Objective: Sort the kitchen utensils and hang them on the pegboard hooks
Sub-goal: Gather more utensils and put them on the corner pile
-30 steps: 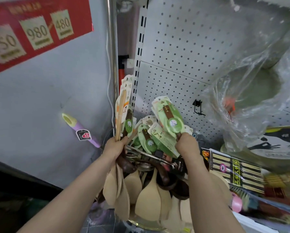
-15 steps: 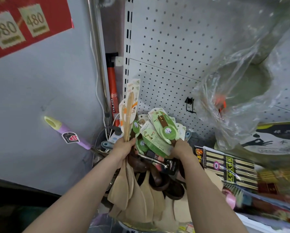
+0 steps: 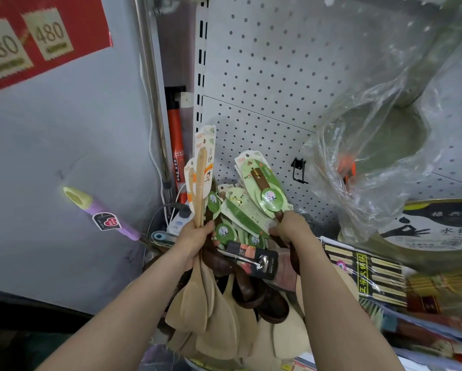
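My left hand (image 3: 195, 243) grips a bunch of pale wooden spatulas (image 3: 200, 314) by their handles, blades hanging down. My right hand (image 3: 288, 228) is closed on the handle of a dark wooden spoon with a green card label (image 3: 267, 188), held with other green-tagged dark spoons (image 3: 251, 293). A packaged metal utensil (image 3: 251, 259) lies across the bundle between my hands. Behind stands the white pegboard (image 3: 272, 76) with one black hook (image 3: 298, 170), bare, to the right of the bundle.
A large clear plastic bag over a pan (image 3: 380, 145) hangs at the right against the pegboard. Boxed chopsticks (image 3: 366, 277) and a round tin (image 3: 438, 231) lie lower right. A purple-handled tool (image 3: 101, 215), a red pump (image 3: 176, 145) and a metal pole (image 3: 152, 89) stand left.
The view has shifted so the pegboard and hook sit further left. Both hands keep their hold on the bundle, lowered slightly, with the green-tagged spoon still raised in the right hand.
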A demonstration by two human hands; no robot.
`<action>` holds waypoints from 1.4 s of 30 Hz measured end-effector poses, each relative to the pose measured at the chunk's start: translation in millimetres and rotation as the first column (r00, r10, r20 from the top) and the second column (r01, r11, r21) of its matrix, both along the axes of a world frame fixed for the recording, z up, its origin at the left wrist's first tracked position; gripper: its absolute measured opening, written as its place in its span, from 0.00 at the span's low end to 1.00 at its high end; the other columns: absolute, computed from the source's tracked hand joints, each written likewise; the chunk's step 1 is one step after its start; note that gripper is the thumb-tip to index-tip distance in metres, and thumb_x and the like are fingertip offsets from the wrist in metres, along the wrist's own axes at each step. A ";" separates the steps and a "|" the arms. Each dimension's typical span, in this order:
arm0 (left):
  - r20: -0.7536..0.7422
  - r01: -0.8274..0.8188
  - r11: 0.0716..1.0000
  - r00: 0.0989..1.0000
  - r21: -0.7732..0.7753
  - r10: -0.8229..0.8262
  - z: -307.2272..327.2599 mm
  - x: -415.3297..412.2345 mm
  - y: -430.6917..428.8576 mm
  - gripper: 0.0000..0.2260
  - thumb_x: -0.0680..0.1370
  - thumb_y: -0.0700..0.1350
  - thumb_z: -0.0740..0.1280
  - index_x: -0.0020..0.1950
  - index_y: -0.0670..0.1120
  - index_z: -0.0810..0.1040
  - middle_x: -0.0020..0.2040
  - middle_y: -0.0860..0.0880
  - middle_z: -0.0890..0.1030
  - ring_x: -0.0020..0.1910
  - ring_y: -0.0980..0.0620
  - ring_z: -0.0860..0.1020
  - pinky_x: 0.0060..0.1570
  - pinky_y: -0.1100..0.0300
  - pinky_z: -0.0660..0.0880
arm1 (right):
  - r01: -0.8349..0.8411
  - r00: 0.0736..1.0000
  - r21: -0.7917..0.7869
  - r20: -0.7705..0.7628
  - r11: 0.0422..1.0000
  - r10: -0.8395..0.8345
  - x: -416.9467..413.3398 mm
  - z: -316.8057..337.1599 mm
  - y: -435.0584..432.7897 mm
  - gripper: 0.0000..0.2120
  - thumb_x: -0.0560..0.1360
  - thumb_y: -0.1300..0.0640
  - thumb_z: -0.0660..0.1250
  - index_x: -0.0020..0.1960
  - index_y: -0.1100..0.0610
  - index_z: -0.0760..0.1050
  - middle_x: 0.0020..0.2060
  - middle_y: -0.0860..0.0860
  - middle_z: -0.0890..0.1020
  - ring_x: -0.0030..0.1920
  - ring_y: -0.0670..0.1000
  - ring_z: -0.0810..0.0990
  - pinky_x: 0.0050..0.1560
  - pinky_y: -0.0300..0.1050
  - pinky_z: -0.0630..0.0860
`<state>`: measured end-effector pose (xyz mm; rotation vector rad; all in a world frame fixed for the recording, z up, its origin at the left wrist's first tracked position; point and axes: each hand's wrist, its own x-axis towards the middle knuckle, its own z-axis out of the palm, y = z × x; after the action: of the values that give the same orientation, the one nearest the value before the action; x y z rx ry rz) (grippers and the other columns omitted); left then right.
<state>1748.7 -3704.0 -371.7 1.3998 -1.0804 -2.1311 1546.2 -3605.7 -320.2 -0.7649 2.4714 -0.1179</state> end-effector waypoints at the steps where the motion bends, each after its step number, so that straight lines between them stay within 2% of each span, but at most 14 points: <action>1: -0.007 -0.010 1.000 1.000 0.006 0.010 0.5 -1.7 0.4 0.05 0.81 0.42 0.66 0.53 0.42 0.76 0.36 0.46 0.79 0.32 0.48 0.79 0.39 0.55 0.80 | -0.014 1.000 -0.013 -0.006 1.000 0.014 -0.3 0.5 -0.1 0.18 0.77 0.54 0.68 0.63 0.61 0.73 0.60 0.59 0.79 0.61 0.59 0.77 0.57 0.50 0.74; 7: -0.021 -0.015 1.000 1.000 0.020 0.016 3.6 -4.6 1.2 0.05 0.81 0.42 0.65 0.55 0.42 0.76 0.38 0.46 0.79 0.35 0.48 0.79 0.36 0.58 0.81 | -0.046 0.998 -0.030 -0.050 0.998 0.044 5.9 -1.5 2.5 0.19 0.81 0.53 0.60 0.70 0.59 0.66 0.66 0.60 0.75 0.66 0.62 0.74 0.61 0.51 0.71; 12: -0.026 0.000 1.000 1.000 0.004 0.001 2.4 -7.1 1.5 0.06 0.81 0.41 0.65 0.56 0.42 0.74 0.37 0.46 0.78 0.32 0.49 0.77 0.33 0.60 0.80 | -0.038 0.994 -0.040 -0.103 0.998 0.034 6.4 10.5 -0.7 0.22 0.81 0.54 0.59 0.74 0.55 0.60 0.64 0.58 0.76 0.64 0.62 0.75 0.58 0.54 0.73; 15: -0.026 0.013 1.000 1.000 -0.011 -0.013 0.2 -8.0 2.2 0.06 0.81 0.41 0.65 0.57 0.42 0.73 0.37 0.46 0.77 0.31 0.50 0.77 0.34 0.59 0.80 | -0.049 0.994 -0.084 -0.097 0.995 0.041 3.3 19.3 -2.9 0.21 0.79 0.52 0.63 0.69 0.57 0.65 0.60 0.59 0.78 0.60 0.62 0.77 0.57 0.56 0.76; 21: -0.011 0.081 0.994 0.997 -0.074 -0.082 2.5 -2.5 3.7 0.08 0.81 0.45 0.65 0.56 0.41 0.72 0.41 0.44 0.78 0.32 0.51 0.77 0.36 0.58 0.78 | -0.122 0.992 -0.053 -0.049 0.991 0.120 15.2 46.9 3.0 0.19 0.71 0.52 0.76 0.53 0.60 0.73 0.48 0.54 0.78 0.50 0.56 0.80 0.48 0.47 0.75; 25: -0.018 0.115 0.990 0.993 -0.086 -0.117 12.7 9.6 8.4 0.11 0.81 0.46 0.65 0.61 0.42 0.74 0.49 0.42 0.80 0.41 0.47 0.78 0.49 0.50 0.79 | -0.112 0.986 -0.086 -0.134 0.990 0.100 36.4 52.8 10.9 0.13 0.71 0.56 0.74 0.52 0.59 0.75 0.49 0.57 0.82 0.53 0.58 0.80 0.50 0.46 0.74; 27: -0.018 0.135 0.983 0.990 -0.121 -0.138 19.3 18.9 10.7 0.12 0.82 0.46 0.64 0.63 0.43 0.74 0.49 0.41 0.80 0.44 0.45 0.78 0.55 0.45 0.77 | -0.087 0.989 -0.131 -0.129 0.988 0.070 50.1 58.5 14.8 0.10 0.73 0.55 0.73 0.49 0.59 0.76 0.45 0.56 0.82 0.48 0.55 0.81 0.46 0.43 0.75; 29: -0.012 0.148 0.976 0.988 -0.157 -0.152 25.4 29.7 13.8 0.12 0.81 0.46 0.64 0.63 0.42 0.74 0.48 0.42 0.80 0.44 0.45 0.78 0.57 0.43 0.77 | -0.013 0.999 -0.200 -0.044 0.980 0.005 65.9 62.6 18.9 0.08 0.75 0.55 0.72 0.45 0.60 0.76 0.38 0.53 0.82 0.37 0.51 0.81 0.37 0.40 0.75; 32: -0.026 0.175 0.966 0.983 -0.189 -0.183 33.9 47.6 22.6 0.11 0.81 0.47 0.65 0.60 0.43 0.74 0.45 0.42 0.80 0.44 0.44 0.79 0.57 0.44 0.77 | 0.058 0.998 -0.330 0.027 0.942 -0.052 92.7 66.7 26.3 0.10 0.75 0.53 0.70 0.46 0.61 0.78 0.39 0.57 0.85 0.42 0.56 0.85 0.48 0.49 0.81; 33: -0.040 0.176 0.965 0.982 -0.193 -0.187 37.8 52.4 25.9 0.09 0.81 0.47 0.64 0.57 0.42 0.73 0.41 0.42 0.79 0.40 0.45 0.78 0.55 0.47 0.78 | 0.078 0.997 -0.374 0.052 0.924 -0.063 99.3 67.5 29.1 0.11 0.76 0.53 0.70 0.46 0.62 0.78 0.39 0.57 0.85 0.42 0.56 0.84 0.47 0.48 0.81; 36: -0.082 0.166 0.962 0.979 -0.218 -0.188 49.6 72.0 40.1 0.06 0.82 0.46 0.64 0.49 0.44 0.72 0.33 0.46 0.74 0.31 0.50 0.73 0.42 0.53 0.75 | 0.253 0.955 -0.489 0.265 0.835 -0.134 129.2 76.8 46.8 0.08 0.78 0.57 0.69 0.43 0.59 0.74 0.31 0.52 0.81 0.27 0.46 0.79 0.29 0.33 0.75; 39: -0.108 0.175 0.948 0.972 -0.265 -0.209 61.9 92.9 54.7 0.06 0.82 0.47 0.63 0.48 0.46 0.71 0.34 0.48 0.72 0.30 0.52 0.71 0.36 0.58 0.72 | 0.515 0.796 -0.527 0.586 0.676 -0.149 156.4 78.2 64.1 0.06 0.78 0.61 0.69 0.49 0.65 0.76 0.33 0.61 0.83 0.29 0.55 0.82 0.40 0.49 0.83; 40: -0.123 0.179 0.945 0.968 -0.273 -0.219 64.8 99.0 60.5 0.06 0.82 0.47 0.63 0.47 0.46 0.70 0.34 0.48 0.72 0.29 0.53 0.70 0.34 0.59 0.72 | 0.571 0.755 -0.530 0.639 0.627 -0.147 166.2 80.1 71.3 0.06 0.78 0.63 0.69 0.49 0.66 0.75 0.34 0.63 0.82 0.30 0.57 0.81 0.42 0.54 0.82; 42: -0.125 0.189 0.938 0.964 -0.291 -0.233 72.8 106.3 69.8 0.06 0.82 0.46 0.63 0.48 0.47 0.70 0.34 0.49 0.72 0.28 0.54 0.70 0.28 0.62 0.72 | 0.629 0.718 -0.531 0.676 0.568 -0.162 178.2 79.7 80.1 0.04 0.78 0.64 0.68 0.47 0.65 0.75 0.32 0.63 0.81 0.29 0.57 0.80 0.38 0.54 0.82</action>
<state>1855.0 -3634.3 -298.9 1.0081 -1.4554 -2.0898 1724.4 -3525.7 -240.5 -0.2992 1.8924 -1.4134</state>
